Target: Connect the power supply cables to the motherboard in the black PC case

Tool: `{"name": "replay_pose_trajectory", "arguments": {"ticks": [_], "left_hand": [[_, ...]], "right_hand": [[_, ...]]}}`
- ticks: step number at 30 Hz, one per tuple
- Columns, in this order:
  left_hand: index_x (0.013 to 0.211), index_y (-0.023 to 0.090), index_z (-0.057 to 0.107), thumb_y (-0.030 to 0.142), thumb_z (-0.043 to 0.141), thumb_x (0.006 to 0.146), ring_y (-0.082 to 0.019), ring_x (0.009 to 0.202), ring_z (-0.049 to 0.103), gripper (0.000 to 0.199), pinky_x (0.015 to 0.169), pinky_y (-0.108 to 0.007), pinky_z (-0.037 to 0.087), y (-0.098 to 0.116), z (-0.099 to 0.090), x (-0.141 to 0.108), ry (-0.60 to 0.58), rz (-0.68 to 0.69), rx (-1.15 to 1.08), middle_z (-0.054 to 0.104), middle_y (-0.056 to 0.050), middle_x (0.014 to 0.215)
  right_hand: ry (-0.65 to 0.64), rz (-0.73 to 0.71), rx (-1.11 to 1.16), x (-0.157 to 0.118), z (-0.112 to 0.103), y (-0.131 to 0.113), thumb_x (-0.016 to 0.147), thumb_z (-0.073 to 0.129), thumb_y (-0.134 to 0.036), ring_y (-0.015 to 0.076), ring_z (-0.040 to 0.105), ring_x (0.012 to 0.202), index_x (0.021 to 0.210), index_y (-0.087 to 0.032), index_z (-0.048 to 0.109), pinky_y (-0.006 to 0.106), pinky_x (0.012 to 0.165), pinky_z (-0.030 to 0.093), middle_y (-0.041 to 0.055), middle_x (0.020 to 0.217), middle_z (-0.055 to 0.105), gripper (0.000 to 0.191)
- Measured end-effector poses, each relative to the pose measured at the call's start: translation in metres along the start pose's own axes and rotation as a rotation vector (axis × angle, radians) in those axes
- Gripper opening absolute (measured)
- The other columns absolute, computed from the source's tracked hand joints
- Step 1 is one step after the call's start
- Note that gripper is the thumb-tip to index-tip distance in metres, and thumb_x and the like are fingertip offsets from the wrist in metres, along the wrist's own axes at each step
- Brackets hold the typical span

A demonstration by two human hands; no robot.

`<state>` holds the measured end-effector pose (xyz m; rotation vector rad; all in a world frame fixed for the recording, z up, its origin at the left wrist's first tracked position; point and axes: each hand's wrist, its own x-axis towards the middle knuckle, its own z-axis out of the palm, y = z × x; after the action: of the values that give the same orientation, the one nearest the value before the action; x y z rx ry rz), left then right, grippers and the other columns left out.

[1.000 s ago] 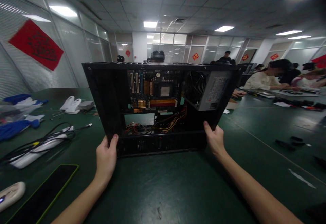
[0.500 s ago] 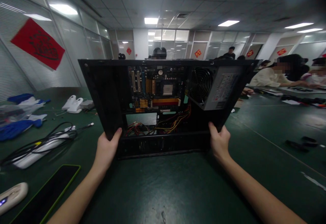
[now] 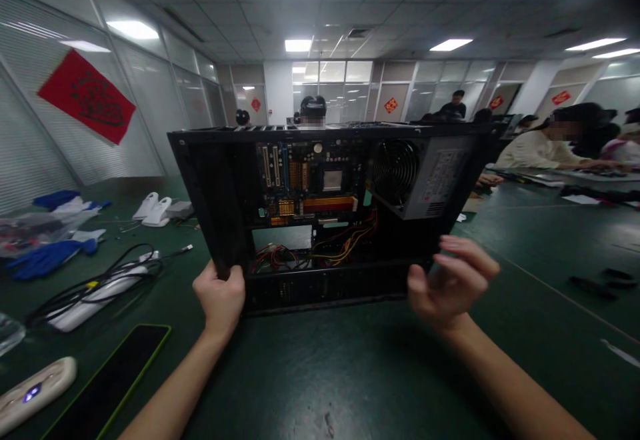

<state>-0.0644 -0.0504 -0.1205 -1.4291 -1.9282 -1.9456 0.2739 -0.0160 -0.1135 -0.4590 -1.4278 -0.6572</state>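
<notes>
A black metal computer case [image 3: 215, 193] is raised on its side above or on the green tabletop [image 3: 310, 373], directly in front of the wearer, its open side facing the camera; contact along its lower edge cannot be confirmed. The left hand [image 3: 220, 293] has its grip clamped on the lower left corner of the case, thumb on the near face. The right hand [image 3: 453, 283] is at the lower right corner, its grip apart, fingers spread and curved; whether the thumb touches the case cannot be determined. Visible inside the case are a circuit board [image 3: 333, 181] with gold-coloured parts, a grey metal power unit [image 3: 440, 177] with a round black fan grille at upper right, and red and yellow wires [image 3: 350, 243] below. On the tabletop to the left are a black phone with a lime-green edge [image 3: 107, 380], a cream oval device [image 3: 55, 377] with a lit display, a white bar-shaped item [image 3: 75, 313] under coiled black cable [image 3: 125, 272], a blue glove [image 3: 50, 257] and 2 white plastic pieces [image 3: 157, 212]. At right, a person in a cream top [image 3: 523, 151] sits at the far side.
</notes>
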Motion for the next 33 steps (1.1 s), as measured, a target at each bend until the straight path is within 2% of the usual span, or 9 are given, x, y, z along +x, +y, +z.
{"name": "replay_pose_trajectory", "arguments": {"ticks": [2, 4, 7, 9, 11, 19, 26, 30, 33], "left_hand": [[0.061, 0.021, 0.045, 0.024, 0.052, 0.073, -0.013, 0.053, 0.038, 0.014, 0.053, -0.026, 0.032, 0.001, 0.001, -0.001, 0.011, 0.009, 0.029, 0.040, 0.004, 0.057], [0.065, 0.021, 0.048, 0.023, 0.053, 0.074, -0.014, 0.054, 0.041, 0.010, 0.055, -0.026, 0.034, 0.008, -0.001, 0.002, -0.001, 0.002, 0.068, 0.044, 0.003, 0.059], [0.079, 0.018, 0.058, 0.027, 0.058, 0.077, -0.018, 0.062, 0.054, 0.009, 0.060, -0.028, 0.040, 0.035, -0.005, 0.021, -0.014, 0.003, 0.123, 0.059, -0.002, 0.069], [0.085, 0.017, 0.063, 0.037, 0.057, 0.084, -0.023, 0.070, 0.060, 0.021, 0.064, -0.030, 0.041, 0.057, -0.006, 0.039, 0.027, 0.029, 0.170, 0.065, -0.006, 0.077], [0.078, 0.017, 0.064, 0.043, 0.050, 0.091, -0.024, 0.067, 0.060, 0.032, 0.062, -0.032, 0.038, 0.074, -0.005, 0.055, 0.090, 0.029, 0.269, 0.063, -0.008, 0.071], [0.071, 0.015, 0.064, 0.035, 0.050, 0.095, -0.017, 0.056, 0.048, 0.035, 0.060, -0.030, 0.028, 0.075, 0.004, 0.057, 0.327, 0.204, 0.347, 0.052, -0.003, 0.058], [0.076, 0.014, 0.067, 0.030, 0.054, 0.093, -0.015, 0.057, 0.046, 0.026, 0.059, -0.027, 0.029, 0.074, 0.003, 0.056, 0.351, 0.255, 0.257, 0.052, -0.001, 0.060], [0.076, 0.015, 0.066, 0.030, 0.056, 0.093, -0.015, 0.058, 0.047, 0.025, 0.060, -0.028, 0.030, 0.074, 0.004, 0.057, 0.355, 0.228, 0.280, 0.052, -0.002, 0.060], [0.083, 0.015, 0.069, 0.032, 0.055, 0.094, -0.017, 0.061, 0.052, 0.025, 0.061, -0.029, 0.034, 0.074, 0.005, 0.057, 0.346, 0.192, 0.290, 0.057, -0.003, 0.064]], "right_hand": [[-0.364, 0.007, 0.213, 0.025, 0.031, -0.026, 0.084, 0.061, -0.013, 0.0240, 0.062, 0.101, 0.108, -0.022, 0.059, 0.040, 0.089, 0.052, 0.0077, 0.104, 0.062, 0.026], [-0.797, 0.150, 0.271, 0.043, 0.078, -0.048, 0.094, 0.053, -0.019, 0.0221, 0.065, 0.095, 0.099, -0.018, 0.064, 0.036, 0.086, 0.052, 0.0096, 0.096, 0.068, 0.012], [-1.498, 0.368, 0.094, 0.053, 0.155, -0.065, 0.100, 0.049, -0.031, 0.0258, 0.065, 0.113, 0.112, -0.013, 0.068, 0.034, 0.092, 0.050, 0.0184, 0.119, 0.069, 0.029], [-1.702, 0.422, 0.065, 0.049, 0.190, -0.066, 0.092, 0.063, -0.033, 0.0304, 0.071, 0.102, 0.104, -0.008, 0.073, 0.033, 0.080, 0.054, 0.0230, 0.113, 0.072, 0.029], [-1.797, 0.445, 0.062, 0.041, 0.207, -0.065, 0.084, 0.072, -0.030, 0.0309, 0.073, 0.098, 0.103, -0.009, 0.075, 0.032, 0.074, 0.055, 0.0225, 0.110, 0.074, 0.029], [-1.909, 0.445, 0.181, 0.025, 0.205, -0.064, 0.079, 0.075, -0.027, 0.0274, 0.074, 0.093, 0.106, -0.015, 0.077, 0.030, 0.073, 0.055, 0.0167, 0.109, 0.076, 0.030], [-1.863, 0.417, 0.389, 0.029, 0.194, -0.057, 0.083, 0.067, -0.027, 0.0217, 0.073, 0.080, 0.099, -0.016, 0.077, 0.023, 0.063, 0.049, 0.0092, 0.095, 0.079, 0.022], [-1.604, 0.462, 0.346, 0.038, 0.184, -0.053, 0.092, 0.050, -0.024, 0.0221, 0.069, 0.096, 0.104, -0.014, 0.073, 0.025, 0.075, 0.047, 0.0116, 0.106, 0.075, 0.028], [-1.256, 0.520, 0.290, 0.045, 0.178, -0.052, 0.098, 0.034, -0.022, 0.0219, 0.064, 0.106, 0.113, -0.012, 0.066, 0.027, 0.086, 0.044, 0.0133, 0.112, 0.071, 0.037]]}}
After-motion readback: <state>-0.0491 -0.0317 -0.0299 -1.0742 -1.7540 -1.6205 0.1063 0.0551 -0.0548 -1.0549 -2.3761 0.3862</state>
